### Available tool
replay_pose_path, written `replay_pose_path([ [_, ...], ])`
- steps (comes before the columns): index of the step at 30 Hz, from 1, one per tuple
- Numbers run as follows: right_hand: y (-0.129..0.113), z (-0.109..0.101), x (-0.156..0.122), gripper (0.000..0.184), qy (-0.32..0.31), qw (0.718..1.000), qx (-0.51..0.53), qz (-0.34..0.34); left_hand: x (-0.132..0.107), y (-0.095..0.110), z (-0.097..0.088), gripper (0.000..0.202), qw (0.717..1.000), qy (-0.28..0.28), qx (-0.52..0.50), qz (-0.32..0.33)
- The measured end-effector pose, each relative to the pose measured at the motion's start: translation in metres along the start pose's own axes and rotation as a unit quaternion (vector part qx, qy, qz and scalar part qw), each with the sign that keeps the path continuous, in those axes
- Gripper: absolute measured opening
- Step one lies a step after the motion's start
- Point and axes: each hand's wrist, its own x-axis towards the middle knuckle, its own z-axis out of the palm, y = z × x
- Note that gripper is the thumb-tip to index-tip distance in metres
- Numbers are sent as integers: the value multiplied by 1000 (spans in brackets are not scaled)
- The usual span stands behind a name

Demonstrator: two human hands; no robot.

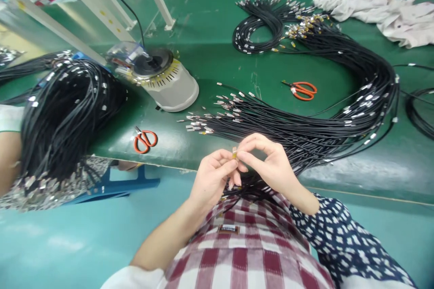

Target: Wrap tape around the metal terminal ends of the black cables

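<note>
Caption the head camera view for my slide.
Left hand and right hand pinch a connector beside a bundle of black cables on a green bench.

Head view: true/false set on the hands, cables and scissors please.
1. The left hand and right hand pinch one cable end between their fingertips. True.
2. A white cloth lies at the far right of the green table. True.
3. Only one pair of scissors lies on the table. False: there are two orange pairs, the near scissors by the front edge and the far scissors farther back.
4. The cables spread on the table in front of the hands are red. False: the cable bundle is black, with metal ends.
</note>
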Motion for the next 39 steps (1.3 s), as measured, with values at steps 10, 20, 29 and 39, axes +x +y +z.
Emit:
replay_pose_path([
  [10,7,2,1,12,-33,999,15,-12,0,-6,-2,29,1000,-8,20,8],
  [20,2,-1,-6,7,-11,997,-51,-59,-2,-10,-5,24,997,8,65,46],
  [29,8,-10,15,10,-107,992,50,37,2,-14,-11,18,997,-55,26,48],
  [39,27,-16,29,11,-18,953,-275,-127,3,-20,-28,21,996,-81,-4,27],
])
